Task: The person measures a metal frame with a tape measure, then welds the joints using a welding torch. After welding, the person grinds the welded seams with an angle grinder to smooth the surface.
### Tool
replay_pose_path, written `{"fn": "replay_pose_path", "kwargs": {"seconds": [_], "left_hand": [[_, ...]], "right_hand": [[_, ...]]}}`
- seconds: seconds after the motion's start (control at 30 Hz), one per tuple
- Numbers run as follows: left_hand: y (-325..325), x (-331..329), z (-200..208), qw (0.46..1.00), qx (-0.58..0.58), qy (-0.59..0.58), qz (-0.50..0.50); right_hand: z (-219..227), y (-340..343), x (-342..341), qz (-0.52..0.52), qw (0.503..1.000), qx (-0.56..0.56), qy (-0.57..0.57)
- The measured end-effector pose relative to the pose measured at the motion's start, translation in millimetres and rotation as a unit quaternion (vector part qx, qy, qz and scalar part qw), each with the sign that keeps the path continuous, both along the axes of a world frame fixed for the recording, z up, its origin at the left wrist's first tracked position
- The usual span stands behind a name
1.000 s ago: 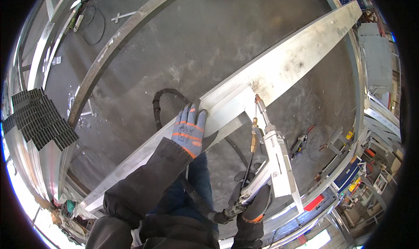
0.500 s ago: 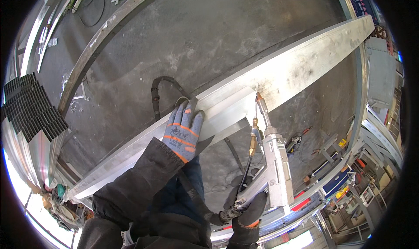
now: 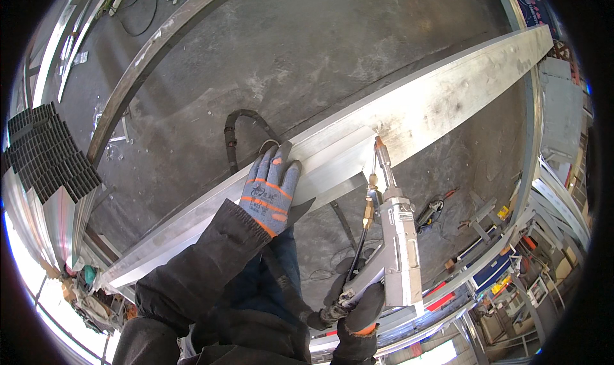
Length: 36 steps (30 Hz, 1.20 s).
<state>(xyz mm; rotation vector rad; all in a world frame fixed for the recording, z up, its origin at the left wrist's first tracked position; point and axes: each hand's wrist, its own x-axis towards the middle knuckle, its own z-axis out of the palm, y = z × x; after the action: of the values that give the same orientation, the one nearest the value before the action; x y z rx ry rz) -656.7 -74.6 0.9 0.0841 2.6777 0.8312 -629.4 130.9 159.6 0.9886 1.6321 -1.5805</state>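
Note:
A long silvery metal beam runs slantwise across the view, with a shorter metal bar lying along it. My left hand, in a blue-grey glove with orange marks, lies over the bar with its fingers stretched out, pressing on the metal. My right hand, in a dark glove, is wrapped round the handle of a grey welding gun. The gun's copper-coloured nozzle points at the end of the shorter bar, at or very close to the beam. A thin brass-fitted wire guide runs beside the nozzle.
A curved metal frame arches over the dark floor at the left. Stacked metal profiles stand at the far left. A black hose loops behind the beam. Tools and a blue case lie at the right.
The rear of the welding gun has swung slightly left, with my right hand. Its nozzle stays at the end of the shorter bar. My left hand keeps its place on the metal.

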Motion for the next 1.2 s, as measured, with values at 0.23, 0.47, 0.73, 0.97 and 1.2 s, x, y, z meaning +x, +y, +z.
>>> {"fn": "replay_pose_path", "kwargs": {"seconds": [0.23, 0.47, 0.73, 0.97, 1.2], "left_hand": [[-1.2, 0.2, 1.0, 1.0, -0.02, 0.001, -0.01], [-0.9, 0.8, 1.0, 1.0, 0.007, 0.015, 0.014], [-1.2, -10.5, 7.9, 1.0, 0.014, 0.014, 0.018], [-1.1, -10.2, 6.2, 1.0, -0.006, 0.02, 0.011], [-1.0, -10.3, 4.7, 0.997, -0.047, 0.05, 0.018]], "right_hand": [[-5.5, 5.0, 7.8, 0.001, 1.0, 0.003, 0.015], [-6.2, 2.3, 8.9, 0.004, 1.0, 0.017, -0.002], [2.8, -1.4, -1.8, 0.016, 1.0, 0.017, 0.004], [5.3, -4.8, -5.4, 0.036, 0.998, 0.046, 0.014], [7.8, -9.9, -8.5, 0.051, 0.997, 0.059, 0.021]]}}
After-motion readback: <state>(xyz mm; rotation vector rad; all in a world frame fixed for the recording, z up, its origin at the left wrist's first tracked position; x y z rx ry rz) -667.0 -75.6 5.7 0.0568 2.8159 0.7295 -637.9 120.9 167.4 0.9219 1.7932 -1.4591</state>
